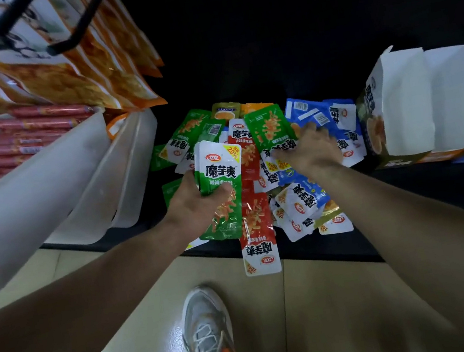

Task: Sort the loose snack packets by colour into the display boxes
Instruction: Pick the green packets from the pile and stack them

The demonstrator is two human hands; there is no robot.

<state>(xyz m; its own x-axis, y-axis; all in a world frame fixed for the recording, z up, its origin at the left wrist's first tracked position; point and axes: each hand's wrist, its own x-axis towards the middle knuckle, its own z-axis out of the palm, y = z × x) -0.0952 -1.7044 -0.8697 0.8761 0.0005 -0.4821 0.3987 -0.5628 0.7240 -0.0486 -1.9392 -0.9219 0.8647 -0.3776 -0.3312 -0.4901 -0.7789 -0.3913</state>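
Black shelf deck [411, 192] fills the upper frame, beige tiled floor [324, 314] below it; both bare forearms come in from the bottom corners and converge on the middle of the deck.

Left side: two white plastic bins [42, 189] tilted toward the camera, the far one full of red sausage sticks [32, 129]; orange-and-white hanging bags [69, 74] above them.

Right side: white cardboard display boxes [415, 102] standing on the deck, flaps up, well apart from both hands.

Between bins and boxes: loose pile of snack packets [300, 204], green, red, blue and orange mixed, overlapping; blue packets [316, 115] mostly on the side nearest the boxes; one red packet [258, 242] hangs over the front edge of the deck.

Left hand [196, 206]: raised over the near-left part of the pile, wrist straight, thumb across the front and fingers behind a green-and-white snack packet [220, 177]; firm grasp, packet upright, print facing the camera; layered edges at its top left suggest more packets behind, count not readable.

Right hand [309, 150]: palm down, back of hand to the camera, fingers reaching left onto the lower edge of a second green packet [268, 126] lying on top of the pile; thumb hidden, hand motion-blurred; can't tell whether it pinches the packet or only presses on it.

Grey mesh sneaker [208, 327] on the tiles, just in front of the deck.
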